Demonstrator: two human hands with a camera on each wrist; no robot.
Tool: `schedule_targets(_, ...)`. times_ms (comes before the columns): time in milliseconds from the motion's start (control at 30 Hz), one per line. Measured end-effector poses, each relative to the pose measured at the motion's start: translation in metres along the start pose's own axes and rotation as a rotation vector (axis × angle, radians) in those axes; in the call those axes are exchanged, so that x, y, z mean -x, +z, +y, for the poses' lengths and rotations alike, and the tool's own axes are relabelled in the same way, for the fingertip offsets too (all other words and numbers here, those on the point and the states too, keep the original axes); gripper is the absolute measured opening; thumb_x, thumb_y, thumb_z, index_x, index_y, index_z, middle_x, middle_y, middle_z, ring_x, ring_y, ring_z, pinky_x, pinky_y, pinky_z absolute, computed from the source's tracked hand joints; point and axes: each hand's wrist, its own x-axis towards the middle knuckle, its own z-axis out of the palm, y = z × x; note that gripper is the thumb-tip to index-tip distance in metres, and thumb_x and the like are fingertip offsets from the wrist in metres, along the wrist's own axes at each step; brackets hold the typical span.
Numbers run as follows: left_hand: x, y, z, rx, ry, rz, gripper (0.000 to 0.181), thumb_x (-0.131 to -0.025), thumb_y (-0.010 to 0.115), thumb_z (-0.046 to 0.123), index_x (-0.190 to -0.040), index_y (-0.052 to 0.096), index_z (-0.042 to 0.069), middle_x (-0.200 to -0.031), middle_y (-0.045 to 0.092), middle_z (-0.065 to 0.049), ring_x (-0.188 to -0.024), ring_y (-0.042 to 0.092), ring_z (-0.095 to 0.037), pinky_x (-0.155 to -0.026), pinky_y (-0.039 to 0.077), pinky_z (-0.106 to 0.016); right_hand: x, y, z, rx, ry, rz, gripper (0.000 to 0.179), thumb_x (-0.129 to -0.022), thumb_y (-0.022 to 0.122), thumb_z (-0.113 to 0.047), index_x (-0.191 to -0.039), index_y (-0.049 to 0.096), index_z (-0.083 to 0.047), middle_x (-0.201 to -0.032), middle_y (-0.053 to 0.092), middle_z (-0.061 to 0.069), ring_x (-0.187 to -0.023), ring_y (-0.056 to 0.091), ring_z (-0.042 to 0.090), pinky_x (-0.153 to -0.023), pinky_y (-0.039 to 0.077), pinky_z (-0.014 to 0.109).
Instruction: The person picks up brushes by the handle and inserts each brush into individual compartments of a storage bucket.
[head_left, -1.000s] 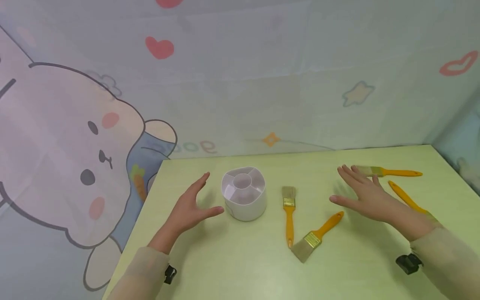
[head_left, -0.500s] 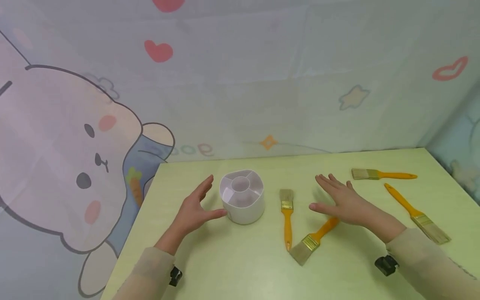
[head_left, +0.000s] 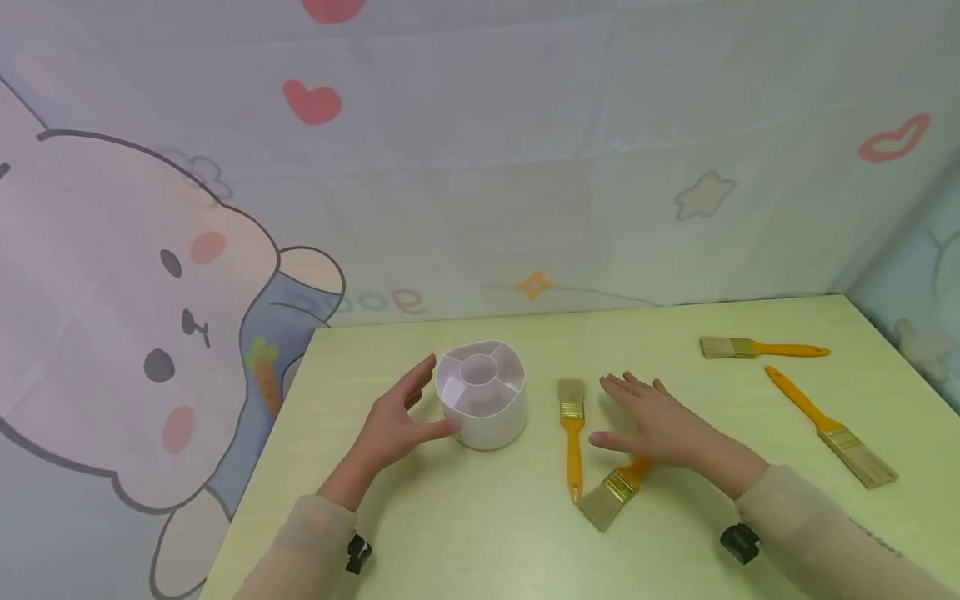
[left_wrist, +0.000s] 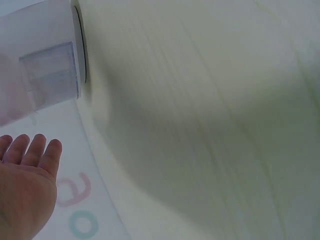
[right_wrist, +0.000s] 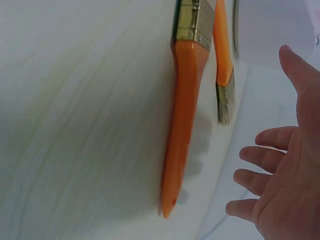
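A round white organizer (head_left: 491,425) with a central cup and several compartments stands on the table. Beside its left wall is my left hand (head_left: 392,431), thumb and fingers spread apart; the thumb tip overlaps the wall in the head view, and I cannot tell whether it touches. My right hand (head_left: 660,425) hovers with spread fingers over the orange handle of a slanted paintbrush (head_left: 618,492), hiding part of it. That handle shows whole in the right wrist view, below the hand (right_wrist: 287,180). Between organizer and right hand lies a second paintbrush (head_left: 573,437), bristles pointing away from me.
Two more orange-handled paintbrushes lie at the right: one paintbrush (head_left: 765,348) near the back edge, another paintbrush (head_left: 831,429) aslant in front of it. The pale yellow table (head_left: 480,550) meets a printed cloth (head_left: 465,225) along its back edge.
My right hand has moved left, from beside the far brushes to above the slanted paintbrush. My left hand has shifted slightly right, closer to the organizer. The brushes and organizer stay put.
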Motion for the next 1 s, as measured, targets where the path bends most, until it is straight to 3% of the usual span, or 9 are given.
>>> schedule_targets(533, -0.004, 0.003, -0.001, 0.035, 0.022, -0.003, 0.103, -0.081, 0.097, 0.019, -0.167, 0.040, 0.017, -0.166, 0.047, -0.004, -0.153, 0.045, -0.028, -0.126, 0.041, -0.048, -0.008, 0.032, -0.007, 0.154, -0.060, -0.022, 0.093, -0.096, 0.073, -0.060, -0.159, 0.045, 0.003, -0.163, 0.045, 0.025, -0.150, 0.042, 0.048, -0.125, 0.030, 0.071)
schedule_targets(1000, -0.004, 0.010, -0.003, 0.117, 0.014, 0.018, 0.099, -0.080, 0.097, 0.014, -0.164, 0.045, 0.018, -0.159, 0.055, -0.008, -0.148, 0.052, -0.030, -0.121, 0.046, -0.048, -0.016, 0.041, -0.009, 0.227, -0.118, -0.025, 0.093, -0.099, 0.068, -0.061, -0.160, 0.042, 0.005, -0.164, 0.043, 0.026, -0.151, 0.042, 0.046, -0.124, 0.033, 0.069)
